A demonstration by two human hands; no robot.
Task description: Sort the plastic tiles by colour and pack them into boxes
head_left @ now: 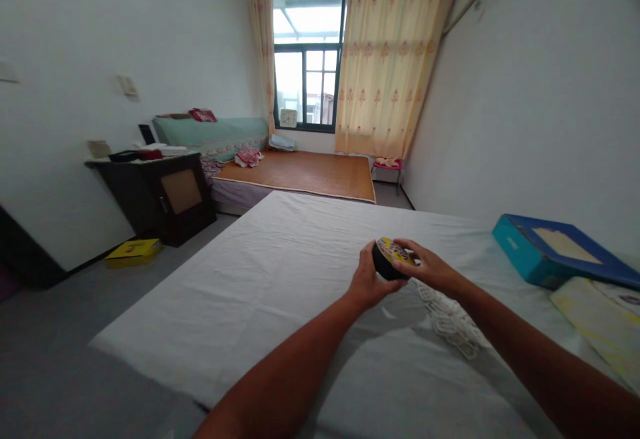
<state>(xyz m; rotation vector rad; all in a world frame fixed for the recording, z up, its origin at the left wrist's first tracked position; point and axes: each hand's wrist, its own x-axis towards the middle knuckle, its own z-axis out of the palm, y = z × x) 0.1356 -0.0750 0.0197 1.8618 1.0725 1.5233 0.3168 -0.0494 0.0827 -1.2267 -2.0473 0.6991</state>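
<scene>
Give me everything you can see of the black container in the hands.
The black container is small and looks round, with smooth, dark sides that could be plastic or metal. Its top is yellow with multicoloured print, too small to read, and faces upward at a tilt. The left hand grips it around the side and underneath; the right hand has its fingers and thumb on the top. It appears raised above the white sheet. Whether anything is inside can't be seen.

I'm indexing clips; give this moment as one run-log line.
left hand: holds black container | right hand: touches its yellow top | below: white sheet | far right: blue box
</scene>
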